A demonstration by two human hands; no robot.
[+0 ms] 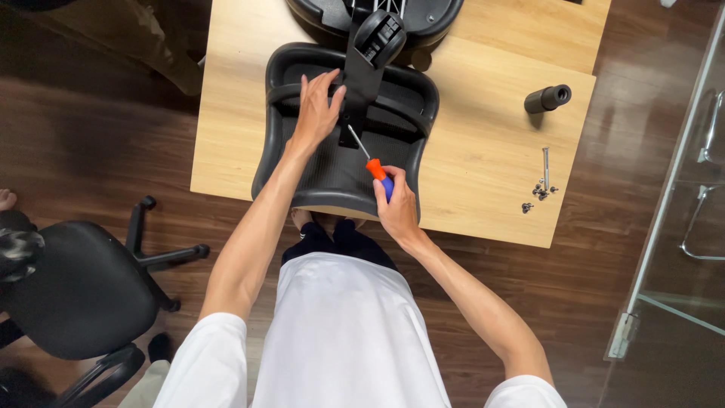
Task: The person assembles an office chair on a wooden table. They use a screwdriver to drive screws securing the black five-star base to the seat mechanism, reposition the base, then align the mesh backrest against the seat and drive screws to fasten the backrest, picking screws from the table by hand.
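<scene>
A black mesh chair backrest lies flat on a light wooden table. A black bracket arm runs down its middle from a black seat base at the table's far edge. My left hand rests on the backrest, fingers against the bracket. My right hand grips a screwdriver with an orange and blue handle. Its metal shaft points up-left to the bracket's lower end.
A black cylinder lies at the table's right side. Below it lie a long bolt and several small screws. A black office chair stands on the dark wood floor at left. A glass door is at the right.
</scene>
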